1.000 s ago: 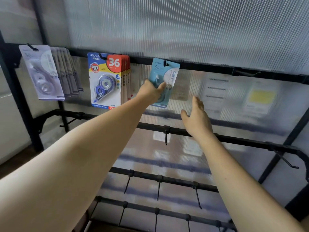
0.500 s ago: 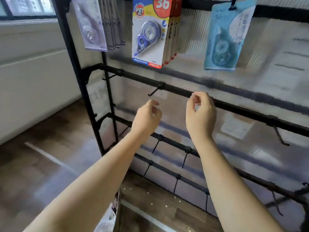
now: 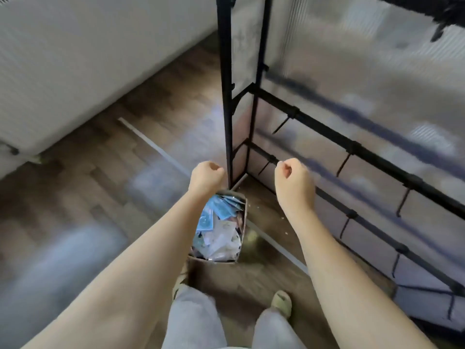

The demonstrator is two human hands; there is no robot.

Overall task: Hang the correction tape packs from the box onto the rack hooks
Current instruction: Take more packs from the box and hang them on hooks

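The step in hand looks like going back to the box (image 3: 218, 258) for the next pack. It sits on the wooden floor (image 3: 95, 177) right at the foot of the black rack (image 3: 225, 96), below and between the two forearms, and it is full of loose correction tape packs (image 3: 219, 210) — light blue ones at the far end, white ones nearer the person's feet. They lie jumbled and overlapping, so the sound way is to reach down for one pack lying on top, take it by its card edge near the hang hole, and lift it clear without dragging its neighbours out.

Neither hand is on anything yet. The left hand (image 3: 206, 176) is curled into a loose fist holding nothing, just above the far rim of the box in this view but well up from it. The right hand (image 3: 293, 178) is likewise curled and empty, off to the right of the box, in front of the lower rack hooks (image 3: 343, 164), which stand bare on their bars.

The picture is smeared by head movement, so print on the packs cannot be read — only their colours.
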